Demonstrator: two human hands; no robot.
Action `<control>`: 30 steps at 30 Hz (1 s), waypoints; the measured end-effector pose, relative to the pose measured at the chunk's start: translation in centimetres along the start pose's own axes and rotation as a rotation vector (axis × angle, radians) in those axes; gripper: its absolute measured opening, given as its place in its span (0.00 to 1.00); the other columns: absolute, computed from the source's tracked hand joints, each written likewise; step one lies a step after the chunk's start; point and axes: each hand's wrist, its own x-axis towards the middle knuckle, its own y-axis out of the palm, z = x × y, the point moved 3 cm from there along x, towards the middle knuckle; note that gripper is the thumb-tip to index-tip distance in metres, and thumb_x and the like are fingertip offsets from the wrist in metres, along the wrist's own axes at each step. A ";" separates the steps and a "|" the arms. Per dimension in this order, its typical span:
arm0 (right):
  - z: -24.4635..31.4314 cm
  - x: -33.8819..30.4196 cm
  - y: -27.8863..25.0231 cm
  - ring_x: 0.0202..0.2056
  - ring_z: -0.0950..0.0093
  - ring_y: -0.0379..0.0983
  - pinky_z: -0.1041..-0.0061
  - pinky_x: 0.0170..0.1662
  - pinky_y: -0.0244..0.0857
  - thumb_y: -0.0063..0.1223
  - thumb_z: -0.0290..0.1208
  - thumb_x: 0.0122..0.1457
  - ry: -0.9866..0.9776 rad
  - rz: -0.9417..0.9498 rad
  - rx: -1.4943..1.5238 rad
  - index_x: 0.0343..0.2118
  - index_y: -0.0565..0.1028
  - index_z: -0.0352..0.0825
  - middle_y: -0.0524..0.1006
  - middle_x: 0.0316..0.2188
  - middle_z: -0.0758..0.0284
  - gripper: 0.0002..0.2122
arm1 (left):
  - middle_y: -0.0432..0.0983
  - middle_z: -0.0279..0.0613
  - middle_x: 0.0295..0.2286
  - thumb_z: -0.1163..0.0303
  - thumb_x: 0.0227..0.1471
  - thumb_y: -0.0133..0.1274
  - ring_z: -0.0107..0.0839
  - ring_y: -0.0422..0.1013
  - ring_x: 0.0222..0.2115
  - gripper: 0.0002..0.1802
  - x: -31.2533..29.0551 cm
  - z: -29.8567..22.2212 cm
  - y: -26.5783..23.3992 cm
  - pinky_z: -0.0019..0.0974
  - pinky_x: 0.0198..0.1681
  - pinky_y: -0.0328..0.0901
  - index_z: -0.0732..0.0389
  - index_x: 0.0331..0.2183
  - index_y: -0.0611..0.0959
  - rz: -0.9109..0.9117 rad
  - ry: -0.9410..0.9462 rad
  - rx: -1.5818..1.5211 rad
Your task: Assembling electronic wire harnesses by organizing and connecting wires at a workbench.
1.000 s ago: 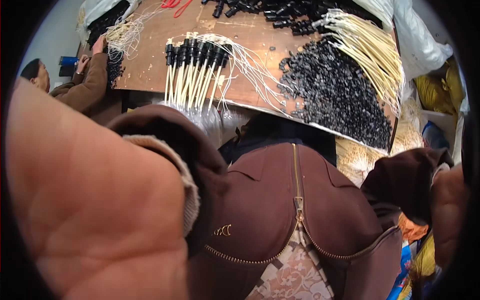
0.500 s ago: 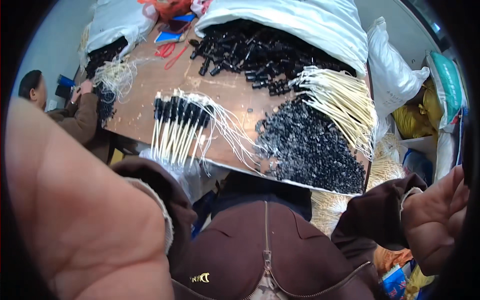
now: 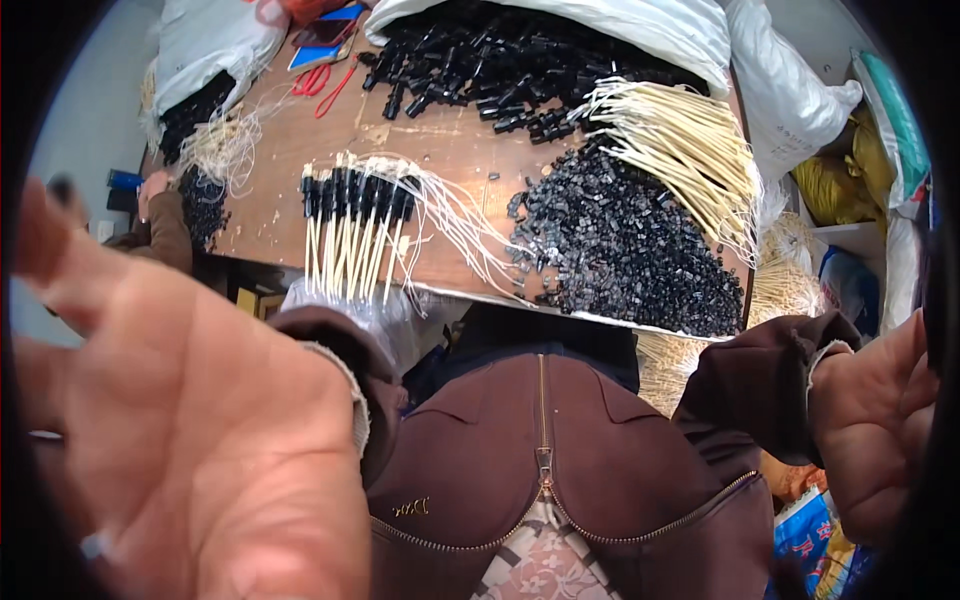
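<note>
My left hand (image 3: 210,420) is raised close in at the lower left, palm showing, fingers apart and holding nothing visible. My right hand (image 3: 870,420) is up at the right rim with its palm bare; its fingertips are cut off by the dark edge. Both are away from the table (image 3: 270,190). On it, a row of cream sticks with black sleeves (image 3: 355,225) lies near the front edge, thin white strings trailing right. To the right is a heap of small black plastic pieces (image 3: 640,250), with a bundle of cream sticks (image 3: 690,150) beside it.
Black tubular parts (image 3: 480,75) spill from a white sack (image 3: 640,25) at the back. Red-handled scissors (image 3: 312,80) lie near a blue box. At the far left, a co-worker's sleeve (image 3: 170,235) is beside another black heap (image 3: 203,205). Sacks (image 3: 790,90) stand at right.
The table has shifted upward in view. My left hand has turned so its fingers now show spread; my right hand has hardly moved. The co-worker's head is now mostly hidden behind my left hand.
</note>
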 end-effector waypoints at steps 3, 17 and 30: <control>-1.4 0.6 1.7 0.20 0.85 0.50 0.85 0.26 0.49 0.41 0.40 0.53 0.000 -0.021 -0.023 0.52 0.60 0.36 0.62 0.19 0.76 0.23 | 0.72 0.45 0.40 0.55 0.57 0.39 0.31 0.68 0.42 0.23 -0.8 0.2 0.4 0.36 0.50 0.61 0.66 0.40 0.74 -0.017 0.050 0.020; -4.6 1.7 4.4 0.20 0.85 0.51 0.86 0.26 0.49 0.43 0.33 0.52 -0.010 0.125 -0.107 0.49 0.65 0.36 0.63 0.19 0.76 0.19 | 0.69 0.40 0.46 0.50 0.57 0.37 0.30 0.65 0.47 0.26 -10.7 4.1 3.7 0.38 0.50 0.60 0.58 0.48 0.70 -0.340 0.258 0.226; -3.7 2.4 2.6 0.20 0.86 0.52 0.87 0.26 0.50 0.45 0.28 0.52 0.078 -0.038 -0.013 0.46 0.69 0.37 0.64 0.19 0.76 0.17 | 0.67 0.36 0.51 0.44 0.57 0.35 0.29 0.63 0.52 0.30 -7.2 0.0 2.8 0.41 0.49 0.59 0.51 0.54 0.66 -0.288 0.429 0.498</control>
